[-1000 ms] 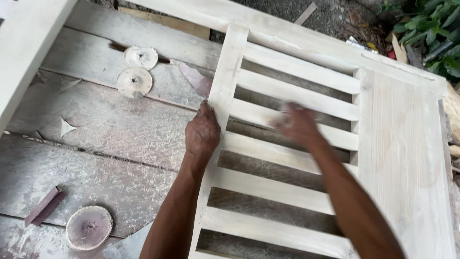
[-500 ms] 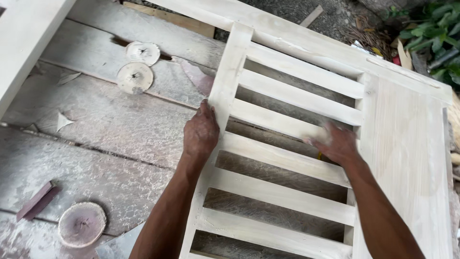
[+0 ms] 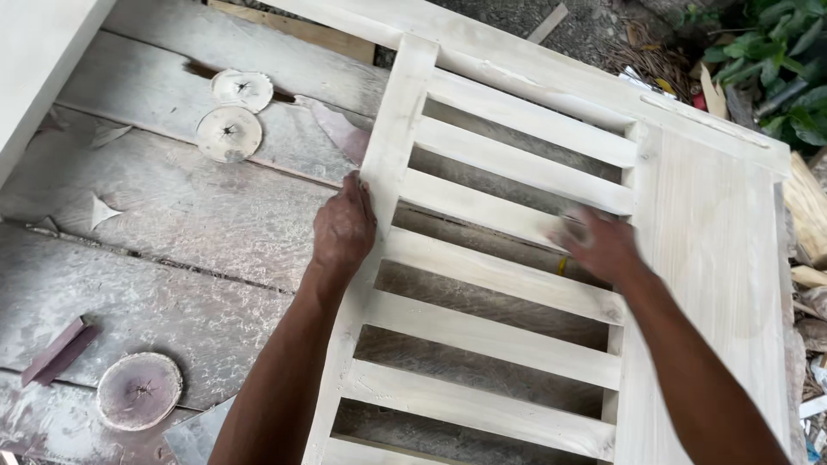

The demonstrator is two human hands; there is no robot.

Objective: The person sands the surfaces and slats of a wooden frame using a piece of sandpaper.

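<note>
A pale, unfinished wooden frame with several horizontal slats (image 3: 508, 275) lies flat on a dusty plank workbench (image 3: 172, 224). My left hand (image 3: 343, 231) grips the frame's left upright (image 3: 392, 146), fingers curled over its edge. My right hand (image 3: 603, 244) is blurred with motion and presses on a slat near the frame's right upright; a small piece, possibly sandpaper, shows under its fingers but is too blurred to make out. To the right of the slats is a solid flat panel (image 3: 715, 284) of the same pale wood.
Two worn round sanding discs (image 3: 228, 133) lie on the bench at upper left, another disc (image 3: 138, 390) at lower left beside a reddish scrap strip (image 3: 59, 351). A pale board (image 3: 39, 60) crosses the top left corner. Green leaves (image 3: 775, 52) and wood scraps lie at the right.
My right hand has slid rightward along the slat, from the middle to near the right upright. My left hand stays gripping the left upright.
</note>
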